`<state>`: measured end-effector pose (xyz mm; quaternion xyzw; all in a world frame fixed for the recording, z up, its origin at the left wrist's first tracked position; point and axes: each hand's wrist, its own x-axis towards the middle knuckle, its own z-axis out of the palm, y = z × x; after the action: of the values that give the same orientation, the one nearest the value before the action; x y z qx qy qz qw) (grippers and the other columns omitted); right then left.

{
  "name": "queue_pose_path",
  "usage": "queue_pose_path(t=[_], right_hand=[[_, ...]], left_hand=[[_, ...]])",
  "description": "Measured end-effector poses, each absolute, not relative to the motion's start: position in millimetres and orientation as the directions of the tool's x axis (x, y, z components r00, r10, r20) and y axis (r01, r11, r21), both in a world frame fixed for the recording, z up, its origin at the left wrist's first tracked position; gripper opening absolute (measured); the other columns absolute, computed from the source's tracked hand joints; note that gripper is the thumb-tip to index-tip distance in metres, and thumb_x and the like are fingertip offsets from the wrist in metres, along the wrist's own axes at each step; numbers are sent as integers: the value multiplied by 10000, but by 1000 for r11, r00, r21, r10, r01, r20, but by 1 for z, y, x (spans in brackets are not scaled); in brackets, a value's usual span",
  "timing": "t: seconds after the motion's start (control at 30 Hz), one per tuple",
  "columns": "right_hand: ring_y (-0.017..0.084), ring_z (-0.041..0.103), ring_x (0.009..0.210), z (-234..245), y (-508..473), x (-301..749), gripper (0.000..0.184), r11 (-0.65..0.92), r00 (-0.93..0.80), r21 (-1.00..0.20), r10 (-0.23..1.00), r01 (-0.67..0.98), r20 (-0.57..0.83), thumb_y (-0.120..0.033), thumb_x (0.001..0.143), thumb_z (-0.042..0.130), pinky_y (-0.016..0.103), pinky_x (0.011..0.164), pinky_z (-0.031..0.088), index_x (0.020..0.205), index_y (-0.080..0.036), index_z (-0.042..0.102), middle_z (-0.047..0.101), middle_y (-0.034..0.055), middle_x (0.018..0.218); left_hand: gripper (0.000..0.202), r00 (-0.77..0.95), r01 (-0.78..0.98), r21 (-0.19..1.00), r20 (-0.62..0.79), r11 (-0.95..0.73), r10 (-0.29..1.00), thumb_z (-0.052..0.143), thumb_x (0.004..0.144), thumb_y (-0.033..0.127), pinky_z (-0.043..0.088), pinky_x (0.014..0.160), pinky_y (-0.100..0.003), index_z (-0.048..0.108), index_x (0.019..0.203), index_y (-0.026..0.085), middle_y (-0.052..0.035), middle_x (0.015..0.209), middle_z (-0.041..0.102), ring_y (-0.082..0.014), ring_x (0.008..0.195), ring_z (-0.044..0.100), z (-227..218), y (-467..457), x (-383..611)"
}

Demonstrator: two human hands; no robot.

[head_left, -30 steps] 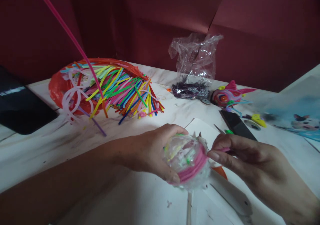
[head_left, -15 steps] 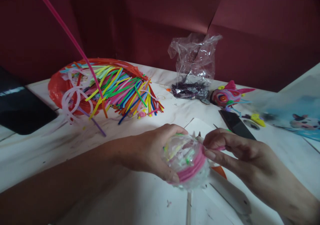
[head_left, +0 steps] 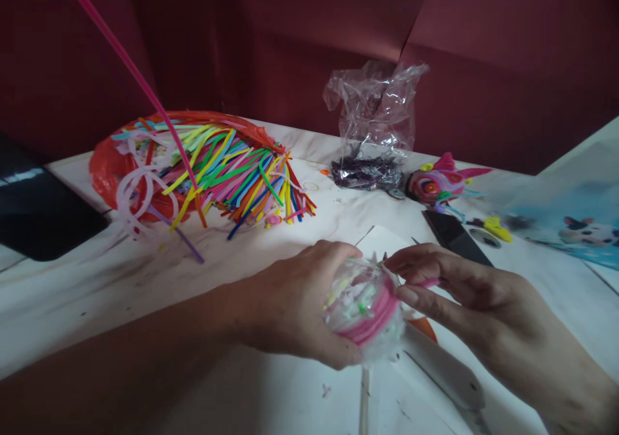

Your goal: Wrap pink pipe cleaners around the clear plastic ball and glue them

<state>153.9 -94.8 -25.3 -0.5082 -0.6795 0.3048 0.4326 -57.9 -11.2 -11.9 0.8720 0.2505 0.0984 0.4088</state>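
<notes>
My left hand (head_left: 309,306) is closed around a clear, rounded plastic piece (head_left: 345,299) with white, yellow and green bits showing through it. Bands of pink pipe cleaner (head_left: 372,322) wrap around its right side. At that edge, my right hand (head_left: 449,299) pinches a pink pipe cleaner end (head_left: 429,282), partly covered by the fingers. Under the hands lies a white-handled tool (head_left: 449,370) with an orange part (head_left: 424,328); the rest of it is hidden.
Colourful pipe cleaners (head_left: 242,171) spill from a red plastic bag (head_left: 104,177) at the back left. A clear bag (head_left: 372,125) with dark contents stands behind. Rightward are a decorated pink fish figure (head_left: 438,183), a dark flat object (head_left: 454,235) and a tape roll (head_left: 485,238).
My left hand has shifted slightly right around the plastic piece, its thumb lower over the pink bands. My right hand's fingers have spread a little at the tips.
</notes>
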Motion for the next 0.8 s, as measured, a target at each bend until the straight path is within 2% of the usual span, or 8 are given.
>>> queue_pose_path(t=[0.13,0.23,0.33,0.4,0.5,0.6,0.7,0.8], right_hand=[[188,521,887,-27,-93,154,468,294,-110,-864,956,409,274,-517,972,704,111,772,495,806,-92,605,477,70,990],[198,521,925,-31,-95,161,398,267,-139,-903,963,336,233,-505,1018,708,146,815,504,1033,-123,597,471,75,1062],[223,469,1064,-33,-101,171,595,264,-156,-925,961,272,228,-614,1029,677,177,872,507,1376,-211,409,391,94,1217],[239,370,1177,-35,-106,173,741,244,-166,-927,965,285,203,-652,996,698,184,918,489,1467,-240,300,296,91,1307],[236,241,1255,-39,-114,166,803,164,-142,-945,982,285,128,-491,935,793,179,968,451,1498,-250,274,193,52,1366],[214,241,1257,-45,-118,152,835,104,-123,-975,989,195,81,-327,888,778,160,971,443,1512,-244,230,163,38,1377],[174,269,1248,-49,-120,141,838,104,-111,-975,990,194,84,-318,893,757,104,955,438,1518,-265,201,199,11,1364],[188,236,1263,-48,-123,137,760,113,-69,-966,993,233,99,-357,924,724,78,855,503,1499,-339,228,218,-33,1352]], left_hand=[[690,872,312,797,-25,-516,489,734,623,335,493,710,-326,450,1235,188,-105,1137,572,-272,967,569,-14,-10,-58],[702,866,311,815,-31,-489,500,742,622,328,497,708,-332,442,1238,178,-109,1147,572,-271,951,576,-16,-10,-57],[731,857,303,830,-22,-469,514,753,619,328,497,763,-360,430,1257,177,-111,1173,566,-279,981,573,-16,-10,-58],[723,864,296,840,-33,-455,503,749,638,338,493,793,-372,426,1266,186,-107,1180,568,-280,994,573,-16,-9,-58],[766,862,312,847,-62,-431,503,750,639,350,493,791,-378,396,1300,194,-120,1233,542,-302,1035,557,-17,-8,-57],[856,830,349,856,-95,-380,550,755,618,353,492,797,-396,340,1349,191,-132,1274,515,-319,1059,543,-18,-9,-55],[868,813,385,846,-120,-370,570,741,628,338,490,809,-406,317,1369,185,-136,1298,497,-321,1068,540,-18,-11,-52],[851,816,388,835,-115,-390,566,737,628,332,489,814,-405,327,1360,183,-138,1318,484,-331,1088,530,-17,-14,-51]])
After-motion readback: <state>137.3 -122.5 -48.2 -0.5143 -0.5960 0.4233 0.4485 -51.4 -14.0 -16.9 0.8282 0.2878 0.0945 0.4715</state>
